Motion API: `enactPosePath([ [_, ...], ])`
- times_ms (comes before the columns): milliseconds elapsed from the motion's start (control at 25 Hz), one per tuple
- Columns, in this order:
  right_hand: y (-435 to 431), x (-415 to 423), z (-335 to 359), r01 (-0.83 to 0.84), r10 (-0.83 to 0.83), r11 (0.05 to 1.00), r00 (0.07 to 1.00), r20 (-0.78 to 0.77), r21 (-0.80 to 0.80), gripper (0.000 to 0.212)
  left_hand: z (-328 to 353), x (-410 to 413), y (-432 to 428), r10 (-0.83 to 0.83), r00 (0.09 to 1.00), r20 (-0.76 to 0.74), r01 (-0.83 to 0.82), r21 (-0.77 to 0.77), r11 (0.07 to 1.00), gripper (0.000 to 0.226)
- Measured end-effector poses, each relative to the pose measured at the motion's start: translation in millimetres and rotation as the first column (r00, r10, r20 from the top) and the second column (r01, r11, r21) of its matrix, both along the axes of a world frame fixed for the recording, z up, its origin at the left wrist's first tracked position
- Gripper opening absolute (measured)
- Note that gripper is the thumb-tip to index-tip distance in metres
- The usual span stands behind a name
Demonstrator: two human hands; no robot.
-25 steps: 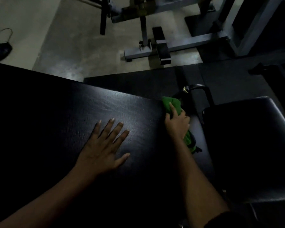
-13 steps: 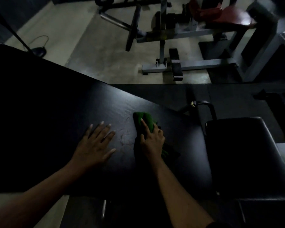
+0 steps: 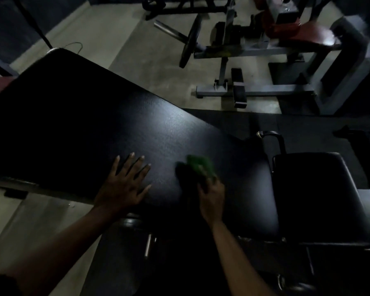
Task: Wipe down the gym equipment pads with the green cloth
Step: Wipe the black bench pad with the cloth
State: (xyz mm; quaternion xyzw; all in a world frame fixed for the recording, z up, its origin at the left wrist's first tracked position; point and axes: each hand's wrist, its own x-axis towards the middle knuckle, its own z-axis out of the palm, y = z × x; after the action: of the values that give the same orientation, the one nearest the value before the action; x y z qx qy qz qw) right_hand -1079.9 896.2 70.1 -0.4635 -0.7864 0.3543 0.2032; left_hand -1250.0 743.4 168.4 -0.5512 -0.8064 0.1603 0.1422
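While left hand [image 3: 124, 184] lies flat on big black pad [image 3: 94, 124], fingers spread apart, right hand [image 3: 212, 199] sits on green cloth [image 3: 201, 166], cloth on same pad, near its right end. Right fingers blurred: curled or flat, cannot tell. Smaller seat pad [image 3: 318, 195] just beside.

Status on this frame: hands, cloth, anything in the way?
Left hand flat on large black pad. Right hand on green cloth, blurred, grip unclear. Cloth on same pad. Nothing visible in its path.

A black weight plate [image 3: 190, 40] hangs on a grey steel machine frame [image 3: 254, 94] standing on the concrete floor [image 3: 126, 39].
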Motion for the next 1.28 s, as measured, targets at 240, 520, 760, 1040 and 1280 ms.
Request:
enactPosePath([
  [240,3,-2,-12,0.307,-0.270,0.950,0.902,0.337,-0.059,0.047,-9,-1,1,-0.037,0.997,-0.069,0.042,0.072,0.997,0.057],
  [520,-82,-26,42,0.072,-0.065,0.997,0.965,0.254,-0.018,0.051,2,17,-16,0.055,0.977,0.204,-0.111,0.277,0.955,0.056],
  [760,-110,-25,78,-0.365,0.352,0.925,0.927,0.127,0.103,0.053,-5,112,-91,0.084,0.657,0.749,-0.683,0.545,0.487,0.062],
  [1040,-15,-42,105,-0.461,0.480,0.861,0.876,-0.047,0.216,0.048,-32,121,-23,-0.134,0.416,0.899,-0.908,0.403,-0.115,0.077],
  [1280,107,-77,93,-0.594,0.616,0.749,0.787,0.023,0.293,0.046,-44,101,49,-0.140,0.542,0.829,-0.760,0.412,-0.502,0.068],
])
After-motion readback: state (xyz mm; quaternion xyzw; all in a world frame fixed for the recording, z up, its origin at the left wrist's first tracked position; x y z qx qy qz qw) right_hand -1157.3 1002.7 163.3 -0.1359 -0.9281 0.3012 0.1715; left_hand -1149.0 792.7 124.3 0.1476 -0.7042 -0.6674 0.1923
